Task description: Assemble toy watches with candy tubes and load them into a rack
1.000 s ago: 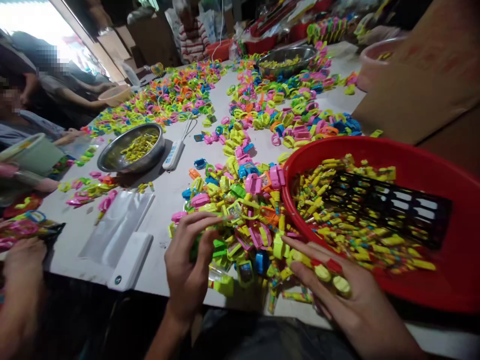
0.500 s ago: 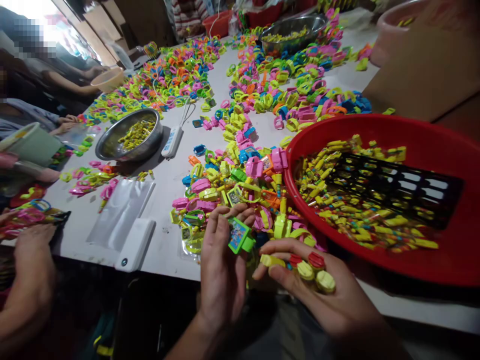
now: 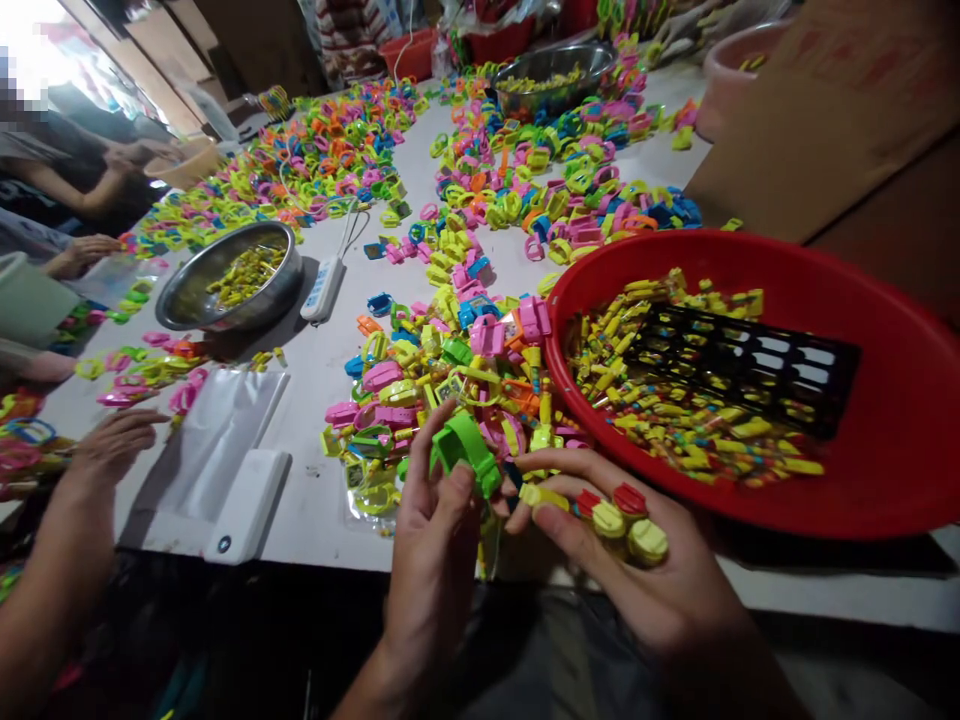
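Observation:
My left hand [image 3: 427, 550] is closed on a green toy watch [image 3: 469, 450], thumb against its strap, with the strap loop upward. My right hand [image 3: 645, 590] holds several small tubes [image 3: 606, 518] with yellow and red ends, lying across its palm and fingers. The fingertips of my right hand come close to the watch; whether they touch it I cannot tell. Behind both hands spreads a pile of toy watches [image 3: 390, 375] in pink, yellow, green and blue, mixed with yellow tubes.
A red basin [image 3: 885, 500] with yellow tubes and a black slotted tray [image 3: 750, 365] stands right. Left are a steel bowl [image 3: 176, 290], a power strip [image 3: 322, 290], clear bags [image 3: 225, 410] and a white device [image 3: 247, 505]. A co-worker's hand [image 3: 112, 440] reaches in; others sit beyond.
The green toy watch has turned in my left hand: its picture face showed before, its strap shows now. My right hand keeps the tubes. The neighbour's hand has moved off a bundle of watches.

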The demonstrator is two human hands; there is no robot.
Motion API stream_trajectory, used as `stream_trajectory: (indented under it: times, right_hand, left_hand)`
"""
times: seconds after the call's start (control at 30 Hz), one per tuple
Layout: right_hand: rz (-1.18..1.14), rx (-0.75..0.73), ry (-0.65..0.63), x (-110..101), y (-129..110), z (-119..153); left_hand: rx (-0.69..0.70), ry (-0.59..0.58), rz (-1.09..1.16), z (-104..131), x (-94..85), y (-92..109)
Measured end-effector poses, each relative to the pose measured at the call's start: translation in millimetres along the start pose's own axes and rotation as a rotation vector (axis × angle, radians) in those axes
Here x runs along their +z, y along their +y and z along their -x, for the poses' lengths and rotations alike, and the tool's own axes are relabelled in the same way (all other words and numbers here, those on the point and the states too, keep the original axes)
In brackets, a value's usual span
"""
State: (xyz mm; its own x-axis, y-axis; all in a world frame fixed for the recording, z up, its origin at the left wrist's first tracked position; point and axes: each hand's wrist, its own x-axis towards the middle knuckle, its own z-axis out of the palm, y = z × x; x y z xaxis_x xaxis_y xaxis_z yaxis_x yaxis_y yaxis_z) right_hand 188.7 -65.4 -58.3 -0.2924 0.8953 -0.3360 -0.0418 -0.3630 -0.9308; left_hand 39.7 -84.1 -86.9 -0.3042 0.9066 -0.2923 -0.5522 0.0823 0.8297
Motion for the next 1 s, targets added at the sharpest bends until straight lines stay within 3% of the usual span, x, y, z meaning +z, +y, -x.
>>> stream_trajectory:
  times: [0.13,0.27,0.37,0.47,0.57,1.0]
  right_hand:
    - [0.088,-0.039,0.038,1,0,2]
    - [0.274,-0.236,0.131,2,-4,1]
    - [0.352,-0.362,0.120,2,-5,0]
    - [0.424,-0.358,0.136,0,-4,-1]
    - [0.487,-0.302,0.169,-3,-4,-1]
    - [0.413,-0.439,0.044,-2,2,-5]
  left_hand:
    - [0.117,-0.042,0.005,-1,2.1,9]
    - [0.284,-0.027,-0.112,1,-5.7,7]
    - [0.470,-0.154,-0.209,2,-10.7,5]
    - [0.589,-0.294,-0.287,4,-12.2,5]
    - [0.566,-0.292,-0.328,8,-12.3,7]
    - [0.505,-0.291,-0.247,4,-17.2,4]
